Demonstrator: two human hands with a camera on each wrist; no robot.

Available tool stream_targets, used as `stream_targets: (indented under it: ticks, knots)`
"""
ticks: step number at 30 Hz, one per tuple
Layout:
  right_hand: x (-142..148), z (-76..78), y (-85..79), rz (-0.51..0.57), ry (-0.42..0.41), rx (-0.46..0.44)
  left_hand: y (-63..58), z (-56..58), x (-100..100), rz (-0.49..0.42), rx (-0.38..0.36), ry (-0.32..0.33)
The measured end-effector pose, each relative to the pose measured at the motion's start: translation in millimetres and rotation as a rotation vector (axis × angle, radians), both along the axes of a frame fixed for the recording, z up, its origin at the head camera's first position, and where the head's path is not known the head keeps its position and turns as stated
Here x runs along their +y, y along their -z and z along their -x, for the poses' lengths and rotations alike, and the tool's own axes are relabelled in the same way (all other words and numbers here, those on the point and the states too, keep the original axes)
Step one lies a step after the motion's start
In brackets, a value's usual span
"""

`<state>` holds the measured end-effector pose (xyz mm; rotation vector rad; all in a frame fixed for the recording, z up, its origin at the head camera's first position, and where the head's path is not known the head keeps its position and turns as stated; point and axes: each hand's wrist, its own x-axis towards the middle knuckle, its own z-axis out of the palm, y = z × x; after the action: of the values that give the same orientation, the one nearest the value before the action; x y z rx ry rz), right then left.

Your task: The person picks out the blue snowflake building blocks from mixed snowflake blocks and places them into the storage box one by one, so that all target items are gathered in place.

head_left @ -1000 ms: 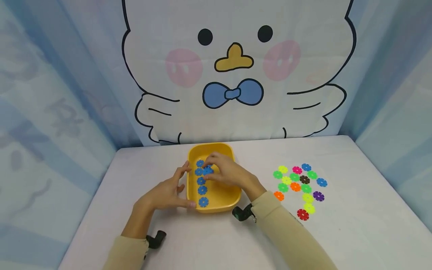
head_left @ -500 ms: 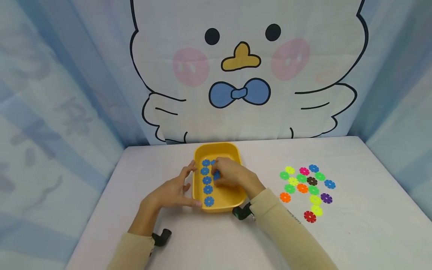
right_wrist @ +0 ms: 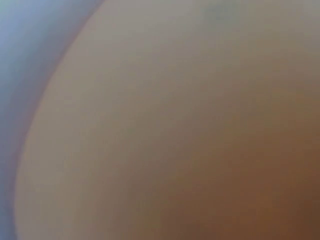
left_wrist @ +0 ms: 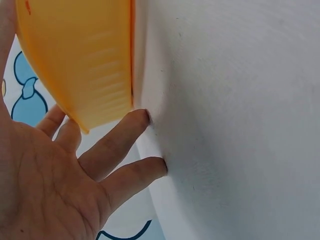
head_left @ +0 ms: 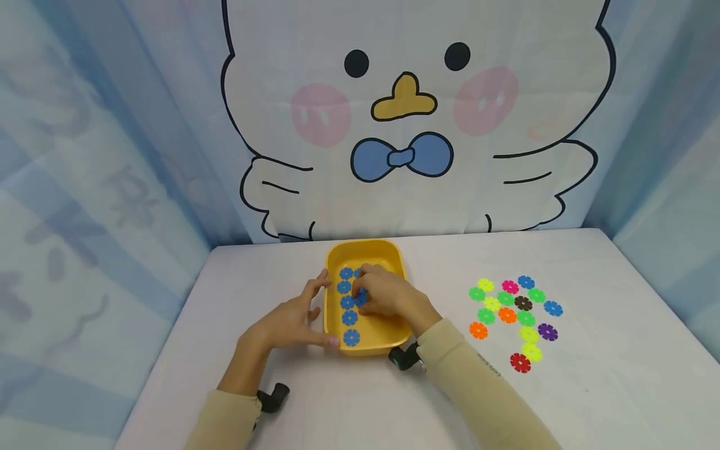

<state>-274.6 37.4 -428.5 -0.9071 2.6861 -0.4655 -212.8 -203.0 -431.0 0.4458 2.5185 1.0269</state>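
In the head view, a yellow tray (head_left: 371, 345) lies on the white table. Several blue snowflake discs (head_left: 350, 318) form a column along its left side. My right hand (head_left: 385, 292) reaches into the tray, its curled fingers and thumb around a blue snowflake disc (head_left: 361, 299). Another blue disc is partly covered by these fingers. My left hand (head_left: 289, 322) rests spread against the tray's left side, thumb at the near corner and index finger at the rim. In the left wrist view, the other fingers of the left hand (left_wrist: 55, 180) are extended beside the tray wall (left_wrist: 85, 65).
Loose snowflake discs (head_left: 507, 315) in many colours lie scattered on the table (head_left: 439, 262) to the right of the tray. A printed curtain (head_left: 402, 206) hangs behind the table's far edge. Skin or sleeve, badly blurred, fills the right wrist view.
The right hand's fingers have shifted slightly to the right of the blue column within the tray. The left hand keeps its place at the tray. The whole head view has shifted a little.
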Motion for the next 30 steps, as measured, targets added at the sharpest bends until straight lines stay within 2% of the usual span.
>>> stream_targets:
  ticks: [7, 13, 22, 30]
  knots:
    - [2, 0.0, 1.4, -0.03, 0.027, 0.018, 0.3, 2.7, 1, -0.004, 0.023, 0.024]
    - [3, -2.7, -3.1, 0.003, -0.001, 0.037, 0.4, 2.0, 0, -0.005, 0.012, 0.02]
    - [19, -11.8, -18.9, 0.132, -0.046, 0.042, -0.2, 0.7, -2, 0.012, 0.001, -0.017]
    - [41, -20.1, -22.6, 0.225, -0.076, 0.111, 0.0, 2.0, 0, 0.012, 0.0, -0.015]
